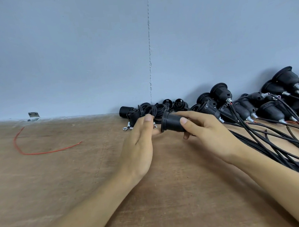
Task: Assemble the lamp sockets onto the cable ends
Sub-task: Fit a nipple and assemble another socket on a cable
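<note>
My right hand (206, 130) grips a black lamp socket (172, 121) by its ribbed body, flange pointing left, a little above the wooden table (79, 180). My left hand (138, 146) is just left of the socket with fingers nearly straight; a fingertip touches the flange from below. Whether it holds anything small is hidden. Behind the hands lie loose black socket parts (148, 110) and small metal screws (126, 128) against the wall.
A heap of assembled sockets (268, 103) with black cables (280, 145) fills the right side and runs off the right edge. A loose red wire (41, 152) lies at the left. A metal bracket (33, 115) sits at the wall's foot.
</note>
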Demonstrator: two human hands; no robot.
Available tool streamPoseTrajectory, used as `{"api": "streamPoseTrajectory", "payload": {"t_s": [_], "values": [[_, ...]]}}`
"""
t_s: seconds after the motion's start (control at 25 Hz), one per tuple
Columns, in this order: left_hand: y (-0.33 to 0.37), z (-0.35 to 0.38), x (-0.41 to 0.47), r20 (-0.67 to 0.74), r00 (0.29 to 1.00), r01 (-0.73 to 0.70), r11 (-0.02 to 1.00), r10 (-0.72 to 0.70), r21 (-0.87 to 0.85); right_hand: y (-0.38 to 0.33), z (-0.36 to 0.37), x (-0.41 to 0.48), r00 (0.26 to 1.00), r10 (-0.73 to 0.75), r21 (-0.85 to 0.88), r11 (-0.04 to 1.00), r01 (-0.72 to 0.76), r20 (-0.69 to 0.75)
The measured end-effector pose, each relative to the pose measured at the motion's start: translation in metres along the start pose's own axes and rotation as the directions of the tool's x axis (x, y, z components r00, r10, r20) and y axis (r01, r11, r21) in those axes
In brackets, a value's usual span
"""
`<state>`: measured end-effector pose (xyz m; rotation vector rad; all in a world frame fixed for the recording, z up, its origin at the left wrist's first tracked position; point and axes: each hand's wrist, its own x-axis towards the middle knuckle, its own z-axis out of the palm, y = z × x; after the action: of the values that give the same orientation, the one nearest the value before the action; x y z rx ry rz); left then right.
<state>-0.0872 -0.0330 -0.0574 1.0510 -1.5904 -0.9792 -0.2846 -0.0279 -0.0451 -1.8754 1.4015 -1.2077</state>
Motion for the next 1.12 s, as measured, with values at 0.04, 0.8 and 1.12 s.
{"api": "streamPoseTrajectory", "payload": {"t_s": [0.04,0.8,1.12], "values": [[-0.001,0.0,0.0,0.015,1.0,0.01,1.0,-0.01,-0.001,0.0,0.002,-0.002,0.999,-0.016,-0.017,1.0,0.016,0.044],[-0.005,-0.004,0.012,-0.02,1.0,-0.008,0.978,0.004,-0.209,-0.002,0.01,-0.006,0.998,-0.027,-0.167,0.985,0.035,0.048],[-0.003,0.0,0.001,-0.05,0.998,-0.035,0.997,0.032,-0.072,0.002,0.005,-0.001,0.993,0.02,-0.077,0.997,-0.029,-0.116]]}}
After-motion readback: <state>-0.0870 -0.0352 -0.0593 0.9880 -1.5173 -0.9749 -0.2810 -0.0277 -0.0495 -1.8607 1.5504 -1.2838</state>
